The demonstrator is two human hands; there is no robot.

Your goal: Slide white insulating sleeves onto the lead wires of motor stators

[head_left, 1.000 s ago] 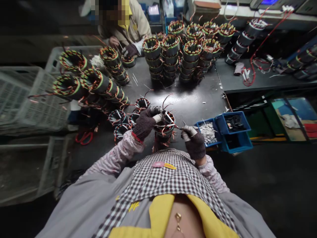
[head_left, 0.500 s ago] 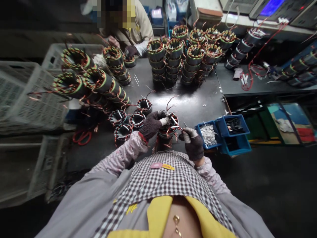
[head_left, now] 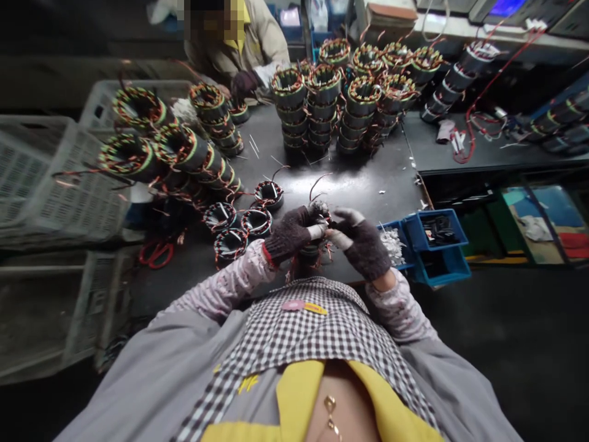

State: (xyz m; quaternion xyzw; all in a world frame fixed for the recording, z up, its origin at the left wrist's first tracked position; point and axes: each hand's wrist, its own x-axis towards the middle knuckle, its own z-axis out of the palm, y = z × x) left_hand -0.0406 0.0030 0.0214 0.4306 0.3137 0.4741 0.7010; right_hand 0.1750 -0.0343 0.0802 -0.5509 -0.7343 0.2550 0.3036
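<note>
My left hand [head_left: 294, 232], in a dark glove with pale fingertips, is closed at the top of a wire-wound motor stator [head_left: 307, 253], its fingertips pinching at the lead wires. Both hands hide most of the stator's rim. A thin lead wire [head_left: 317, 184] sticks up behind the fingers. Just to the right, my right hand [head_left: 362, 242], gloved the same way, has its thumb and forefinger apart close to those wires; nothing shows clearly between them. Left of my left hand stand several more stators [head_left: 256, 221], some with white sleeves across their openings.
Tall stator stacks stand at the left [head_left: 184, 150] and back [head_left: 322, 113]. Blue bins [head_left: 435, 230] on the right hold white pieces and black parts. Red-handled scissors [head_left: 156, 253] lie at left, beside plastic crates [head_left: 83, 178]. Across the table a co-worker's gloved hand [head_left: 243, 85] touches a stator.
My right hand has moved up and left to the stator, its thumb and forefinger spreading apart. My left hand has shifted slightly right over the rim, covering more of it.
</note>
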